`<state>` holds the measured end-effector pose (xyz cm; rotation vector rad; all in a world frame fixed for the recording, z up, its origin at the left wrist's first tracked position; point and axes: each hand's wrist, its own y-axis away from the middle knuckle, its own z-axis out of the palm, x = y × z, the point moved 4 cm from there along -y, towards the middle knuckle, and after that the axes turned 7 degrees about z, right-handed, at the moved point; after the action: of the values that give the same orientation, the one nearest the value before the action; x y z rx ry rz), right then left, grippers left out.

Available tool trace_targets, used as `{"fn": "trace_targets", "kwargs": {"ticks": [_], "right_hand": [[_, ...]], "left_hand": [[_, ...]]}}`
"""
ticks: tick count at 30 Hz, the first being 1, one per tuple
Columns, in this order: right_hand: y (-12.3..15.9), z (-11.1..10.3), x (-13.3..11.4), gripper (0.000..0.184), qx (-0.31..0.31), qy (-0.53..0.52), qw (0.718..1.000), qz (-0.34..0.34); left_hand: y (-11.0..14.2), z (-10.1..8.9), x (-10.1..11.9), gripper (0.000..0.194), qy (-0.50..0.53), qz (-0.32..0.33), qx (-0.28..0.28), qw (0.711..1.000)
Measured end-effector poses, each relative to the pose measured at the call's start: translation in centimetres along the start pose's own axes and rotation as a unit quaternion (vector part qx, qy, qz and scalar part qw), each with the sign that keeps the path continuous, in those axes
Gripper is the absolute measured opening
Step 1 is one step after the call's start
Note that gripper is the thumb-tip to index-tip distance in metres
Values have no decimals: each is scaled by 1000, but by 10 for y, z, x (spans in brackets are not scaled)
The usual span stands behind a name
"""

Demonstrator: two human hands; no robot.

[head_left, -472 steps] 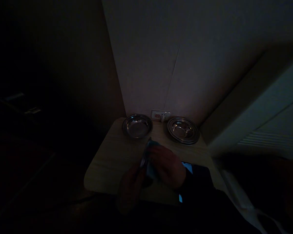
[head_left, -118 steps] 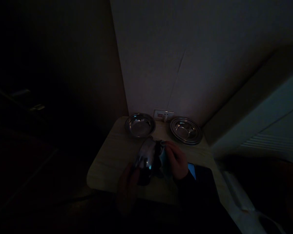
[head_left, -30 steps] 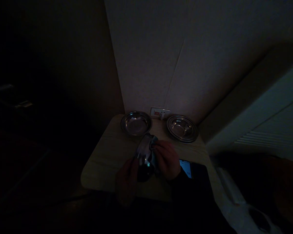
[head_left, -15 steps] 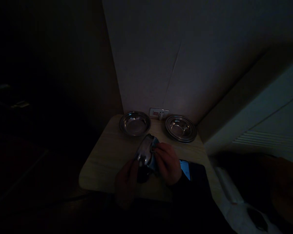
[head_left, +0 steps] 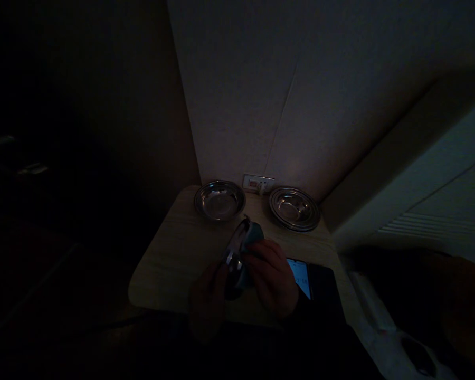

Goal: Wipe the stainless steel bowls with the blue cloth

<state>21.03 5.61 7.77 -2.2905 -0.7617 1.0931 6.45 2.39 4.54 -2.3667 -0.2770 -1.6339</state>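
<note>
metal bowl: we have it tilted between our hands, above the counter; it looks light and stiff, hardly fragile
left hand: we grasp its near side
right hand: we pinch the soft teal cloth against it
hold: we judge the rim surest; the smooth, curved wall probably slips

Glossy, smooth metal shows on the held bowl, the far-left dish and the far-right stacked dishes. The teal cloth looks matt, the wall matt, the worktop wood-grained, the socket plate plastic.
</note>
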Motion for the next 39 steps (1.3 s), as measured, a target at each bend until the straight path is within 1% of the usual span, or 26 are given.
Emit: {"fn": "trace_targets", "kwargs": {"ticks": [3,6,8,12,14,17,19,23,25,28,29,33,34,37,39], "right_hand": [[-1,-1,-1,23,-17,16,999,-23],[-13,-5,8,20,-4,30,1000,3],[-18,-7,9,20,-4,33,999,11],[-14,-5,-5,21,-59,32,997,-46],[-12,-5,-7,21,-67,38,995,-64],[-15,-8,-2,20,-38,48,997,-45],[-15,-9,-2,20,-32,48,998,-39],[-12,-9,-9,19,-62,46,993,-84],[-12,-11,-7,19,-55,55,994,-81],[-13,-13,-2,21,-35,61,996,-49],[-12,-12,-1,22,-36,58,997,-48],[-7,-9,-4,21,-68,41,993,-84],[-8,-10,-4,20,-63,41,994,-82],[-10,-12,-1,21,-29,38,998,-44],[-10,-12,-2,20,-27,32,998,-38]], "left_hand": [[0,2,2,35,3,5,0,1000],[1,5,3,35,3,10,-4,1000],[1,6,2,35,6,8,-9,1000],[2,6,1,36,-2,9,-20,1000],[2,5,2,36,-4,10,-19,1000],[1,6,4,36,-1,12,-14,1000],[1,6,4,36,2,18,-18,1000],[2,6,5,35,-7,17,-17,1000],[1,6,6,36,-6,15,-21,1000],[1,5,8,35,3,15,-17,1000],[1,5,8,34,5,15,-19,1000],[2,7,7,35,-1,16,-21,1000],[2,7,7,35,-1,18,-17,1000],[1,7,8,35,-2,20,-13,1000],[0,7,7,35,-4,24,-19,1000]]}}
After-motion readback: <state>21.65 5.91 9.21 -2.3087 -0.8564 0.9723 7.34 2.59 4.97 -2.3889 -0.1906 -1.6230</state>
